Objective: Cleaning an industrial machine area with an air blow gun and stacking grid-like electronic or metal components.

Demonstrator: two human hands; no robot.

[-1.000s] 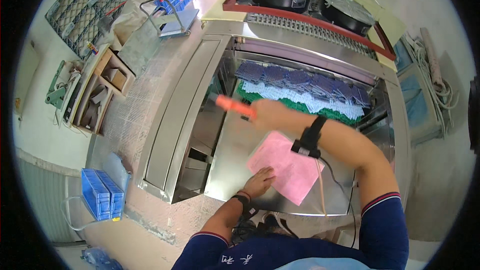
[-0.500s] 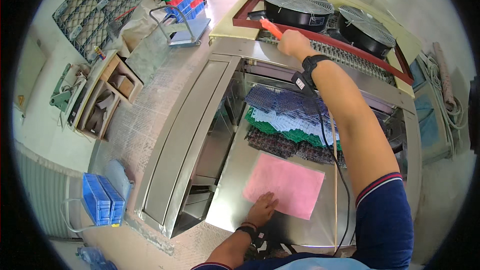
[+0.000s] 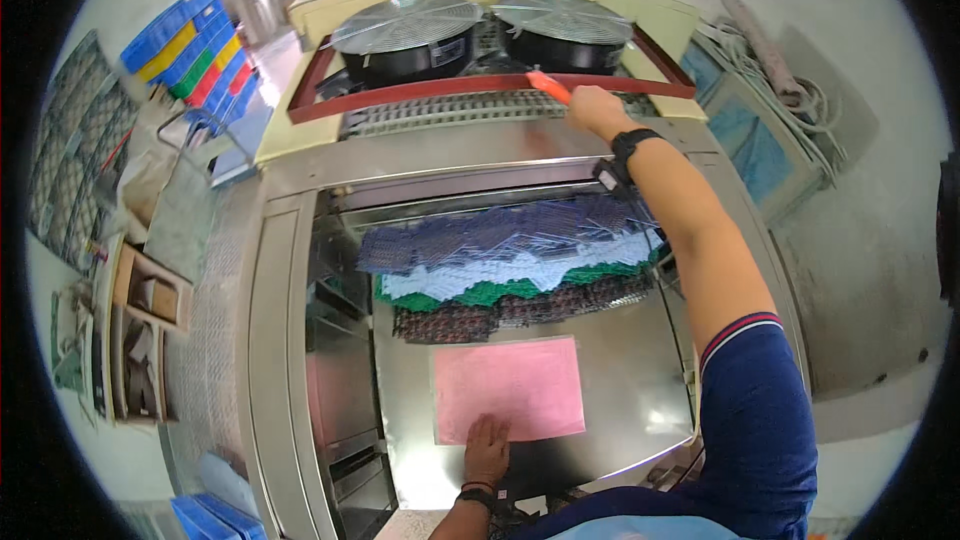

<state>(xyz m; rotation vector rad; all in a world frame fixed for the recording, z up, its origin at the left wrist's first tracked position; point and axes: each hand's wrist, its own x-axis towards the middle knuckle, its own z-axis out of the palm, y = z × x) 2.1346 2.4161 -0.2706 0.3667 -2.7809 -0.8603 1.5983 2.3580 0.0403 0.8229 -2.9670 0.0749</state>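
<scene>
My right hand (image 3: 598, 112) is closed round an orange-handled tool (image 3: 549, 87), arm stretched forward. The tool's far end lies in front of the red frame (image 3: 440, 89) on the machine; its exact kind cannot be made out. My left hand (image 3: 487, 450) lies flat, fingers stretched, on the near edge of a pink sheet (image 3: 508, 390). This sheet rests on a shiny metal tray (image 3: 630, 380). Beyond it, overlapping rows of small mesh-like pieces cross the tray: dark reddish-black (image 3: 445, 324), green (image 3: 487, 292), pale blue (image 3: 540, 269) and dark blue (image 3: 450, 243).
Two black fans (image 3: 408, 50) with wire guards sit inside the red frame, above a metal chain-like conveyor (image 3: 440, 116). Stainless side panels (image 3: 275, 340) flank the tray. Stacked coloured crates (image 3: 195, 55) and a wooden shelf (image 3: 145, 335) stand left. A cable hangs from my right wrist.
My right hand and the orange-handled tool have moved rightward along the machine's red frame. The view has turned to the right. My left hand stays on the pink sheet.
</scene>
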